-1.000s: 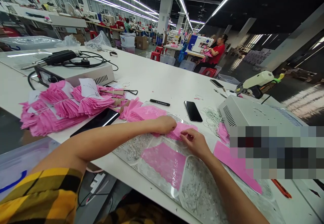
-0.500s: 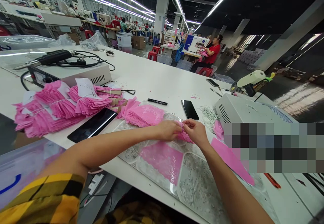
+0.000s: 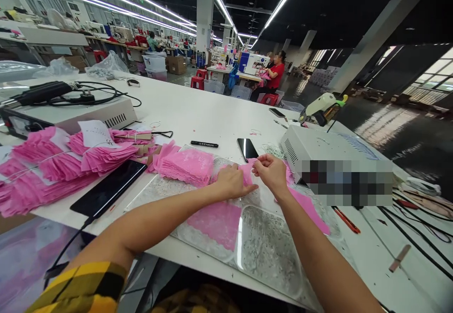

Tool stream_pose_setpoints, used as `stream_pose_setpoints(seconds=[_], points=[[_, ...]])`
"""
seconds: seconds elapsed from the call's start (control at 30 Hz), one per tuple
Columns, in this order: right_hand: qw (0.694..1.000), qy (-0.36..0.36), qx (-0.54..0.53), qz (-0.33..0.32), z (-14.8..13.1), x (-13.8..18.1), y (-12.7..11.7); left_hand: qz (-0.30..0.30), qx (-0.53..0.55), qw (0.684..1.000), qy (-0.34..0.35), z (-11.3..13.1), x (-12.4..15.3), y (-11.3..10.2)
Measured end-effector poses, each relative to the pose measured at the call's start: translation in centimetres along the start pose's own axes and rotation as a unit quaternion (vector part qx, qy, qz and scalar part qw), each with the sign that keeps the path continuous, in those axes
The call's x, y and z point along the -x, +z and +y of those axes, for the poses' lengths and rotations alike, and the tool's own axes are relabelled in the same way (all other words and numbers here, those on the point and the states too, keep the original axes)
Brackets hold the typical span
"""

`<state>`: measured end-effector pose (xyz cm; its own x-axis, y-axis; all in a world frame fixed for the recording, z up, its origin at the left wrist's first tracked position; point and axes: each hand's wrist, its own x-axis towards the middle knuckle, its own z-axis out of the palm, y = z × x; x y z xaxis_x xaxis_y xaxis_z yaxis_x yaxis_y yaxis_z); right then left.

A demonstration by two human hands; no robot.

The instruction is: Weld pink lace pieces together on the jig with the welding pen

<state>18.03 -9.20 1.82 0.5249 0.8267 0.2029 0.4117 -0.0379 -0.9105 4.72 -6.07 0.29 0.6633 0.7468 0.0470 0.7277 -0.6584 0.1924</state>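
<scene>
My left hand (image 3: 231,181) is curled over a small pink lace piece (image 3: 246,171), its thumb stretched out to the right below it. At the piece's upper right edge, the fingertips of my right hand (image 3: 272,174) are pinched together on the fabric. A stack of pink lace pieces (image 3: 189,164) lies just left of my left hand. Below the hands, one flat pink lace panel (image 3: 216,223) rests on a clear-topped grey patterned board (image 3: 274,249). Beyond my right forearm lies a smooth pink piece (image 3: 309,209).
Tied pink bundles (image 3: 71,162) and a large black phone (image 3: 108,188) are on the left, before a grey box with a black handpiece (image 3: 46,91). A marker (image 3: 204,144) and smaller phone (image 3: 247,149) lie ahead. Another grey box (image 3: 318,145) and orange cutter (image 3: 346,219) are at right.
The view has swung to the right. My hands have moved slightly apart, with the left thumb now extended, and the right fingers have lifted toward the lace piece's upper edge.
</scene>
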Motion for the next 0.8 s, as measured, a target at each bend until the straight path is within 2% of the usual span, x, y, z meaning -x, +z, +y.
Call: stream_pose_setpoints(seconds=[0.1,0.2,0.3,0.4,0.47,0.57,0.63,0.8], points=[[1.000,0.008,0.005,0.027,-0.4,0.5,-1.3,0.017,-0.003,1.000,-0.007,1.7,-1.1,0.7],[0.997,0.028,0.030,0.064,-0.3,2.2,-4.1,0.029,-0.013,0.999,0.032,2.7,-1.1,1.1],[0.992,0.057,0.072,0.092,0.8,5.5,-7.4,0.031,-0.025,0.992,0.124,3.3,0.6,1.3],[0.984,0.081,0.127,0.097,2.9,10.0,-10.2,0.015,-0.032,0.973,0.229,3.5,3.4,1.9],[0.971,0.077,0.215,0.069,4.4,13.0,-11.6,-0.003,-0.037,0.951,0.307,3.6,5.3,2.3],[0.929,0.071,0.363,0.011,6.0,16.3,-12.9,-0.045,-0.035,0.919,0.390,3.6,7.1,2.4],[0.916,0.069,0.395,0.002,6.4,17.3,-13.2,-0.067,-0.022,0.918,0.389,3.6,7.0,2.1],[0.943,-0.016,0.333,0.006,6.8,15.6,-12.7,-0.094,0.059,0.946,0.306,5.0,3.2,1.2]])
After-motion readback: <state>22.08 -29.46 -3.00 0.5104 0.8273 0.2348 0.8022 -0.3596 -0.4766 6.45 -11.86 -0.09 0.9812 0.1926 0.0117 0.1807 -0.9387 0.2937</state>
